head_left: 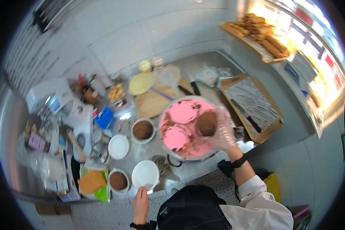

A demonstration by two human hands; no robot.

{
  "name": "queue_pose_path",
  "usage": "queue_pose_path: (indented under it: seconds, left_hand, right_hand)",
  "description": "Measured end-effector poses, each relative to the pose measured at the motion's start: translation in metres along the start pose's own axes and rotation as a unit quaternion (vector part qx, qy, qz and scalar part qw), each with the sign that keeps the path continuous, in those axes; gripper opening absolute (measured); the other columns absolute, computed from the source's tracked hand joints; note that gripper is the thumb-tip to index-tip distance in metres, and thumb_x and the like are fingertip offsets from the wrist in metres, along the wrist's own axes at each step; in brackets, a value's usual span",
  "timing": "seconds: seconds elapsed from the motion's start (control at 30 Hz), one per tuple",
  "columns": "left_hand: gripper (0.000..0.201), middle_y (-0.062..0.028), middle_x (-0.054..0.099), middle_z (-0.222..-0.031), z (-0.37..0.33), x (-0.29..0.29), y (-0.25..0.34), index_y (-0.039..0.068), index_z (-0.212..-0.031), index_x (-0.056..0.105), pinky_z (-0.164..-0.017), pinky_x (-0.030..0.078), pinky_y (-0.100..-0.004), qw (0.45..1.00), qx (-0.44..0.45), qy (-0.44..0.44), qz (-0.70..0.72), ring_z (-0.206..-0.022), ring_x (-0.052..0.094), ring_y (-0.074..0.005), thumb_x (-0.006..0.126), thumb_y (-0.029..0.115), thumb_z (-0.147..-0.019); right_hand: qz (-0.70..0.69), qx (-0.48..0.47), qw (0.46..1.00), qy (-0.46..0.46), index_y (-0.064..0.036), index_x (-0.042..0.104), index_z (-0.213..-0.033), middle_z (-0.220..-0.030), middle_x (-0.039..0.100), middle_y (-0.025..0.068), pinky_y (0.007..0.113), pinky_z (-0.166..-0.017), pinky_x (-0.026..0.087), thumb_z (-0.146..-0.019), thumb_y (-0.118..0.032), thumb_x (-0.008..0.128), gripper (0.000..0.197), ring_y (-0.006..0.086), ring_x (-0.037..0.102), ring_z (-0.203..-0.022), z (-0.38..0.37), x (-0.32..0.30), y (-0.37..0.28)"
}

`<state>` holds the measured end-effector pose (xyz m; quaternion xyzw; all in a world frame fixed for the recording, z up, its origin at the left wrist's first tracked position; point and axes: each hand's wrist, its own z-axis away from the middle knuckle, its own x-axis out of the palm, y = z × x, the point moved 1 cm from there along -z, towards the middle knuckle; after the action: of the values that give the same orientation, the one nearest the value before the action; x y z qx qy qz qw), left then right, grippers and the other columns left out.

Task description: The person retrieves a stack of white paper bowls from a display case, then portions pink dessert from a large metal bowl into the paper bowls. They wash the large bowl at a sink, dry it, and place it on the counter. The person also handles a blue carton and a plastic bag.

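My right hand point(225, 135), in a clear plastic glove, is closed around a round brown cocoa-coloured piece point(207, 123). It hangs over the right side of a large round pan point(212, 155), which holds pink round pieces point(184, 111) and brown crumbs. With its fingers pressed together, my bare left hand point(141, 203) grips the near rim of a round white tub point(145, 174). Left of that stands a white tub point(110, 182) with brown contents. Farther back are a white lid point(119, 147) and another tub point(154, 137) filled with brown.
A wooden board point(149, 101) lies behind the pan, near black-handled knives point(195, 88). To the right is a cardboard tray point(274, 132) with a knife on it. A grey cloth point(163, 165) touches the pan's left side. Packages and utensils crowd the left.
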<state>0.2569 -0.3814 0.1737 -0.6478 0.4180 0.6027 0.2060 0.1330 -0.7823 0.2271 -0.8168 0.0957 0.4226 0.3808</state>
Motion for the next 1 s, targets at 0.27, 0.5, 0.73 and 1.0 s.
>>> queue_pose_path:
  seconds: [0.27, 0.5, 0.73, 1.0]
  left_hand:
    - [0.030, -0.0097, 0.059, -0.113, 0.041, 0.031, -0.027, 0.005, -0.111, 0.056, -0.076, 0.054, -0.0362, 0.999, 0.012, -0.027, 0.027, -0.096, 0.062, -0.0279, 0.055, 0.005, -0.081]
    - [0.029, -0.0101, 0.058, -0.116, 0.061, 0.041, -0.036, 0.005, -0.113, 0.056, -0.078, 0.054, -0.0366, 0.997, -0.040, -0.024, 0.055, -0.098, 0.062, -0.0283, 0.053, 0.005, -0.084]
    - [0.022, -0.0105, 0.060, -0.111, 0.057, 0.032, -0.040, 0.007, -0.108, 0.061, -0.079, 0.052, -0.0376, 0.993, -0.055, 0.013, 0.103, -0.093, 0.062, -0.0293, 0.056, 0.009, -0.086]
    - [0.017, -0.0111, 0.062, -0.092, 0.059, -0.004, -0.040, 0.004, -0.100, 0.064, -0.068, 0.050, -0.0371, 0.966, -0.121, -0.026, 0.225, -0.082, 0.062, -0.0299, 0.060, 0.015, -0.088]
  right_hand:
    - [-0.021, -0.059, 0.995, 0.077, -0.0064, 0.005, -0.148, -0.147, 0.019, 0.0245, 0.044, -0.106, 0.036, -0.054, -0.020, 0.086, 0.124, 0.0387, 0.029, -0.133, -0.007, 0.014, -0.001]
    - [-0.395, 0.096, 0.911, 0.068, -0.0207, -0.001, -0.150, -0.147, 0.020, 0.0213, 0.046, -0.101, 0.040, -0.055, -0.025, 0.086, 0.129, 0.0331, 0.034, -0.130, -0.001, -0.008, -0.030]
    - [-0.630, 0.009, 0.756, -0.178, -0.0230, -0.009, -0.149, -0.153, 0.005, 0.0125, 0.049, -0.105, 0.034, -0.042, -0.045, 0.093, 0.149, 0.0351, 0.029, -0.135, 0.060, 0.016, -0.115]
    - [-0.498, -0.156, 0.818, -0.241, -0.0069, -0.005, -0.146, -0.145, 0.006, 0.0217, 0.049, -0.103, 0.037, -0.050, -0.038, 0.093, 0.140, 0.0344, 0.020, -0.135, 0.111, 0.113, -0.184]
